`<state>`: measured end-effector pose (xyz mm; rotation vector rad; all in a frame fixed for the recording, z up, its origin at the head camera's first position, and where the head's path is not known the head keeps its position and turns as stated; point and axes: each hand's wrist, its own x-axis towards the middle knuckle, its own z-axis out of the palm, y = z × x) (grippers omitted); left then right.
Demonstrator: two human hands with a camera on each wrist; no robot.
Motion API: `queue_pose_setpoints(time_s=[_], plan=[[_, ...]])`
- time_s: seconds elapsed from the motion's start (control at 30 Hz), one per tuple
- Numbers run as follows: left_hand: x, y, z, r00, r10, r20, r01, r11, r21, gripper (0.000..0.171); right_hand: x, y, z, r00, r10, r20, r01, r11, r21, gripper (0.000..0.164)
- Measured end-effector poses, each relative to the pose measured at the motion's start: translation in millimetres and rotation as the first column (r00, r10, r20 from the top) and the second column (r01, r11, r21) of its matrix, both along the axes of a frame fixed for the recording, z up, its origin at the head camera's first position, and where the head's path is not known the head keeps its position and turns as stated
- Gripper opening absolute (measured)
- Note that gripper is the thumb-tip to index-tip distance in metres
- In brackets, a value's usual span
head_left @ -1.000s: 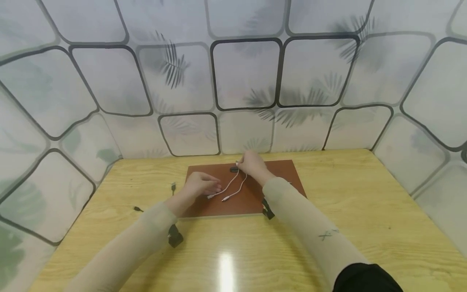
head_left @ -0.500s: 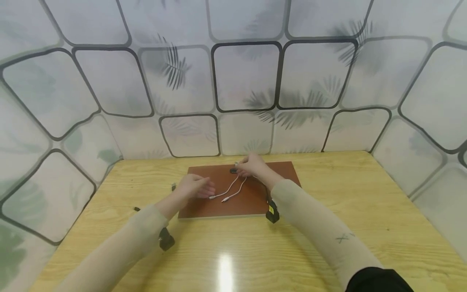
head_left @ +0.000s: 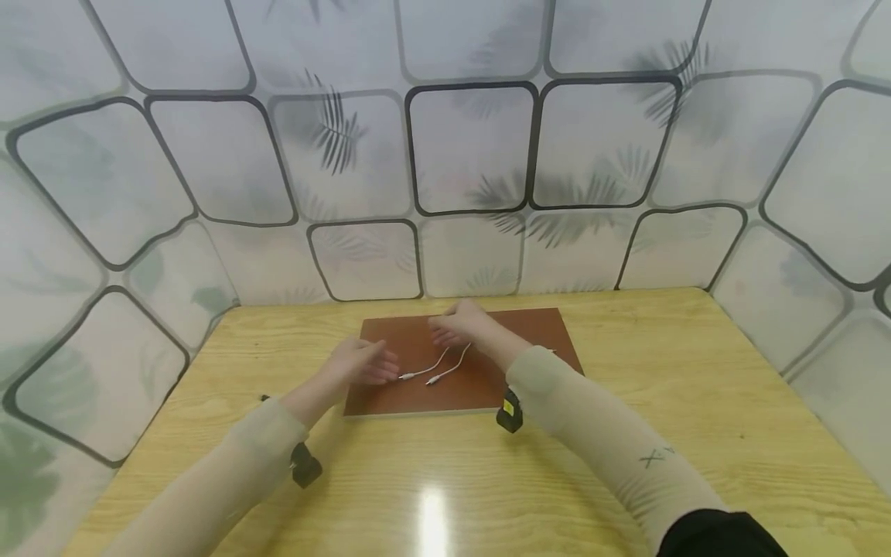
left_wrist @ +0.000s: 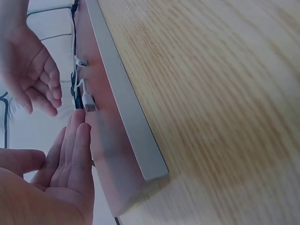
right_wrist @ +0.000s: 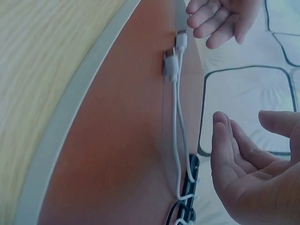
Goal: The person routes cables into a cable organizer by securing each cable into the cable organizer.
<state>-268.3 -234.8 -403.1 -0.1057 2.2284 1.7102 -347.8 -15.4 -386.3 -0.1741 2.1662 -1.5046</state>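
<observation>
Two white cables with plug ends [head_left: 435, 379] lie on a reddish-brown board [head_left: 400, 398]. In the right wrist view, the white cables [right_wrist: 176, 112] run to a slim black strip [right_wrist: 188, 187], where they pass through its slots. Over the board's left part, my left hand [head_left: 362, 363] has its fingers extended and holds nothing; its fingertips are close to one white plug [left_wrist: 88, 101]. My right hand [head_left: 462, 323] hovers near the board's far edge, fingers relaxed and apart from the cables. From the head, this hand hides the black strip.
A pale wooden table [head_left: 661, 402] surrounds the board. A small black plug [head_left: 264, 398] lies to the left, partly behind the left sleeve. A thin white tip [head_left: 553, 350] shows near the right sleeve. Behind the table stands a patterned wall [head_left: 473, 255].
My right hand has let go of the white cable at the strip and shifted left, its fingers loosening. My left hand has drawn slightly left, away from the plugs.
</observation>
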Motion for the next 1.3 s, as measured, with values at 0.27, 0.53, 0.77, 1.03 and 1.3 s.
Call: queue_pose_setpoints(time_s=[0.27,0.53,0.77,1.03,1.3], plan=[[5.4,-13.0,1.9,1.0,-0.01,0.005,0.01,1.0,0.001,0.048,6.0,-14.4,5.5,0.998,0.029,0.052,-0.025,0.997,-0.069,0.036],[14.1,-27.1,3.1,1.0,-0.015,-0.003,0.015,1.0,-0.015,0.048,9.4,-24.0,6.8,0.994,0.061,0.089,-0.05,0.992,-0.112,0.035],[21.4,-42.2,1.7,0.998,-0.044,-0.035,0.043,0.998,-0.035,0.05,16.0,-34.3,5.9,0.992,0.094,0.09,-0.083,0.989,-0.12,0.036],[30.2,-59.0,3.9,0.999,-0.026,-0.036,0.026,1.0,0.002,0.052,28.4,-45.4,6.9,0.988,0.145,0.05,-0.137,0.982,-0.133,0.035],[36.9,-71.6,6.2,0.999,0.031,-0.025,-0.031,0.999,-0.014,0.052,32.0,-58.1,-0.7,0.987,0.139,0.076,-0.126,0.98,-0.154,0.033]])
